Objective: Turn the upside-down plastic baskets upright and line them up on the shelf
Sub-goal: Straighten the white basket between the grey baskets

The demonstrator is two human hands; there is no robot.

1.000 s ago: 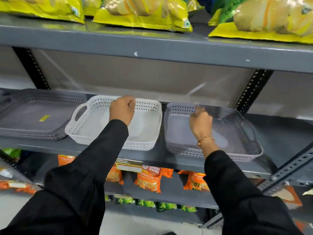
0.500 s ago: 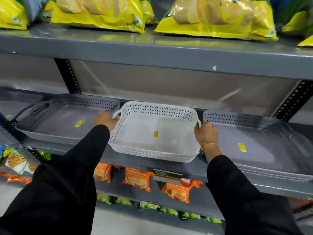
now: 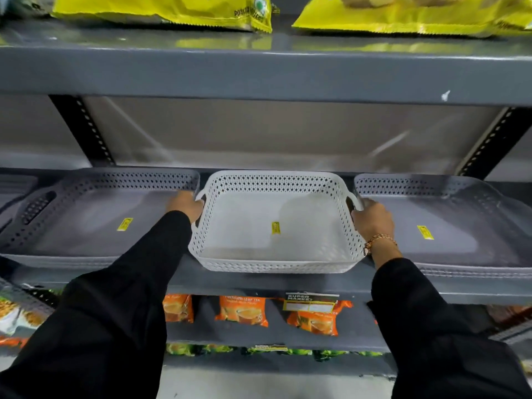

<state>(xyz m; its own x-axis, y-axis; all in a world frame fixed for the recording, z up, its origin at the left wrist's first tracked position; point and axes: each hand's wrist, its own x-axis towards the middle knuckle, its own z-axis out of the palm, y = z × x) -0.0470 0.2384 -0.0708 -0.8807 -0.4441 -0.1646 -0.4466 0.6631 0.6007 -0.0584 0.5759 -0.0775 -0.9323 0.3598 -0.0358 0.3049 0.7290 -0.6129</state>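
Head view shows a white basket (image 3: 276, 226) sitting upright on the grey shelf (image 3: 259, 280), between a grey basket on the left (image 3: 95, 217) and a grey basket on the right (image 3: 449, 223), both also open side up. The left hand (image 3: 186, 205) is curled around the white basket's left handle and the right hand (image 3: 373, 218), a bracelet (image 3: 379, 240) at its wrist, grips the right handle. Yellow snack bags (image 3: 172, 10) lie on the shelf above, orange packets (image 3: 244, 311) below.

Black long sleeves (image 3: 121, 312), gold bracelet (image 3: 379, 240) on rt wrist.
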